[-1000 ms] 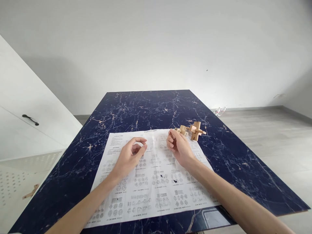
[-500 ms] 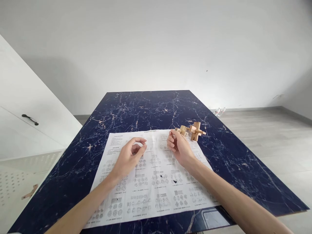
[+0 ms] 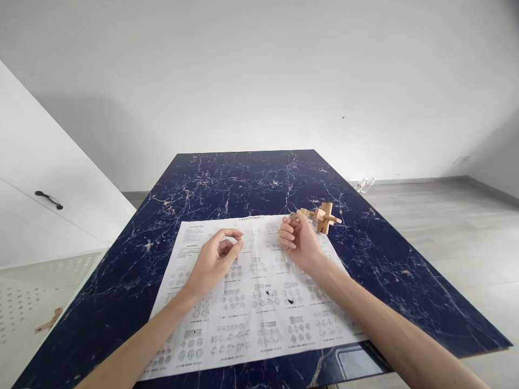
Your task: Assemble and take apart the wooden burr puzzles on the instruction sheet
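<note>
A large printed sheet of small diagrams lies creased on the dark blue marbled table. My left hand rests over its upper left part, fingers curved and a gap between thumb and forefinger; it holds nothing. Over the sheet's upper right part is my right hand, its fingers loosely curled in, with nothing visible in them. Just beyond this hand sit small numbered wooden pieces, partly hidden by the thumb and fingers. To their right stands a cross-shaped wooden puzzle of interlocked bars.
The blue marbled table reaches toward a white wall. At the left are a white cabinet and a perforated white surface with a wooden piece on it. Clear bottles stand beyond the right edge. A dark, shiny-edged object lies under the right forearm.
My right hand has turned slightly and its thumb has lifted, covering more of the small wooden pieces. The left hand, sheet and puzzle stay as they were.
</note>
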A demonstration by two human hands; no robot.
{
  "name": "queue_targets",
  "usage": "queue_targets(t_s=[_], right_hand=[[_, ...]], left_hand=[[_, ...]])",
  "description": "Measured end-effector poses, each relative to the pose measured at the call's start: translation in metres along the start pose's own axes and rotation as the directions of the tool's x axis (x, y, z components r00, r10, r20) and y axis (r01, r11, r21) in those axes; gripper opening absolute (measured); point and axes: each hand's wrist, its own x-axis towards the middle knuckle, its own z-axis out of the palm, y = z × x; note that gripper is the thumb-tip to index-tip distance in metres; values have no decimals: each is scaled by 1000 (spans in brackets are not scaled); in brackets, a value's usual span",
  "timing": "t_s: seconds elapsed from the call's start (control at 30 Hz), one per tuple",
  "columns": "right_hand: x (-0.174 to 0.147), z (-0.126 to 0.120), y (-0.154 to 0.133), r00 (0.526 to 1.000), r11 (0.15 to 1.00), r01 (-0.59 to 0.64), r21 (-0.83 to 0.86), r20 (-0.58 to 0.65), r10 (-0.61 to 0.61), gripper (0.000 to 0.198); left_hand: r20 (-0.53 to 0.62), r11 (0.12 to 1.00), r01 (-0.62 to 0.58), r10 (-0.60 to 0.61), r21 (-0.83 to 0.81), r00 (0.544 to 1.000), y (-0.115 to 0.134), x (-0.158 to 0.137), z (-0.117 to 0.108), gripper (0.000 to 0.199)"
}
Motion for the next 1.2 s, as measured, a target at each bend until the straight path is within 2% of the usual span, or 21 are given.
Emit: queue_targets(t_s=[0.77, 1.2], right_hand=[[4, -3, -11, 995, 994, -97, -44, -25, 96, 41], [13, -14, -16, 998, 986, -47, -159, -43, 41, 30]], left_hand=[[0, 1000, 5, -5, 6, 1000, -2, 0, -1, 34], [-4, 1000, -12, 12, 6, 1000, 0, 0, -2, 31]])
